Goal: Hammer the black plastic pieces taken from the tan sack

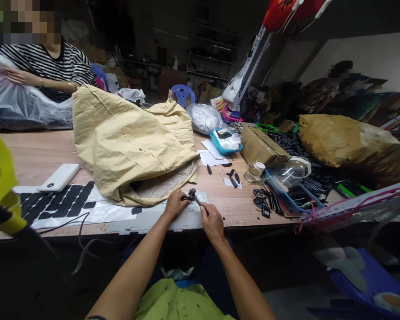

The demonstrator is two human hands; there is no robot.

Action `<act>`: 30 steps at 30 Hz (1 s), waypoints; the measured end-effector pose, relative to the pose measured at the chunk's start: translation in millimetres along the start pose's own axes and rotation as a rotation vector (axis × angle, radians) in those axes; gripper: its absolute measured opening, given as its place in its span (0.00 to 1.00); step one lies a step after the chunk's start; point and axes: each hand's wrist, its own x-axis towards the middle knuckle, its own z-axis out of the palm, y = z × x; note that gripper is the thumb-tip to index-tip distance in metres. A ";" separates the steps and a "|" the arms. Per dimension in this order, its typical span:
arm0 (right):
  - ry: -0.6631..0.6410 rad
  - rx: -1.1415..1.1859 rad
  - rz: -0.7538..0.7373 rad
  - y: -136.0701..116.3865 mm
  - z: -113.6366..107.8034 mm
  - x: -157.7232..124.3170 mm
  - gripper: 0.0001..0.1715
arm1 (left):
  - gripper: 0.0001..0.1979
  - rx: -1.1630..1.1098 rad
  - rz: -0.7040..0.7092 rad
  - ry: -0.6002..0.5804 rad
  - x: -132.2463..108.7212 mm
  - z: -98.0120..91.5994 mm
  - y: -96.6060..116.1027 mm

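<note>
Near the table's front edge, my right hand (214,223) is closed around a dark rod with a rounded knob (192,192) at its far end. My left hand (176,204) is closed on a small black piece (186,197) that meets the rod near the knob; whether the two are joined I cannot tell. Under both hands lies a pale grey flat sheet (153,218). Just beyond my left hand rests the open mouth of a large tan sack (136,142).
On the left, a white power bank (59,178) lies by rows of black pads (66,202). To the right are small black handles (233,181), a glass jar (253,172), keys (265,209), a blue tray (315,201) and a cardboard box (263,146). A person in stripes (73,64) sits across.
</note>
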 end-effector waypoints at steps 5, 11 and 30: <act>0.000 -0.013 0.004 3.9 -0.8 -2.6 0.19 | 0.04 -0.008 0.007 0.001 0.4 0.6 -1.3; 0.045 -0.101 0.063 21.0 -0.8 21.8 0.19 | 0.03 -0.007 0.027 0.022 -1.8 2.8 -1.2; 0.066 -0.545 0.229 44.6 16.3 72.7 0.14 | 0.13 -0.062 0.498 -0.181 -119.3 38.4 -22.5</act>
